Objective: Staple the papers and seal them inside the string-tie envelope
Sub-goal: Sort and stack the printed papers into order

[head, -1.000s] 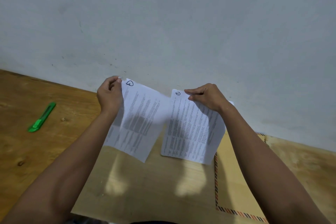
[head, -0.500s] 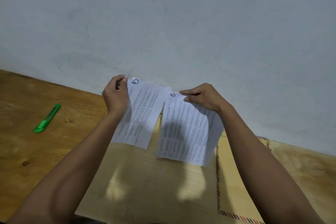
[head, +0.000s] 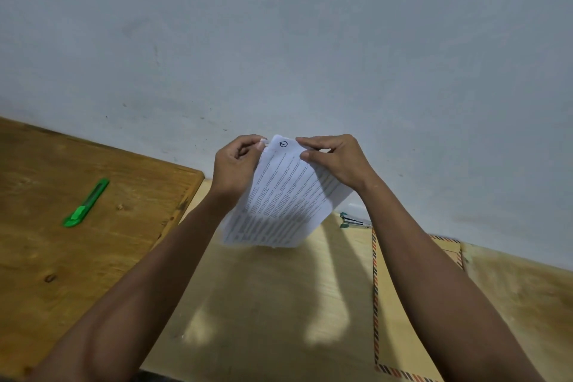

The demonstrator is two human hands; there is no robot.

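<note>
I hold a stack of printed white papers (head: 279,198) in the air above the table, its top sheet marked with a circled number at the top corner. My left hand (head: 235,164) pinches the stack's top left edge. My right hand (head: 335,161) pinches its top right edge. A stapler (head: 353,221) with green ends lies on the table by the wall, partly hidden behind my right forearm. The tan envelope (head: 403,304) with a striped border lies flat under my right arm, largely covered by it.
A green utility knife (head: 86,203) lies on the darker wooden table (head: 62,257) at the left. A lighter wooden board (head: 263,304) spans the middle and right. A pale wall (head: 279,40) rises directly behind the table.
My two hands held separate sheets apart; they have come together and the sheets now form one overlapping stack. The view has shifted, and the stapler has come into sight.
</note>
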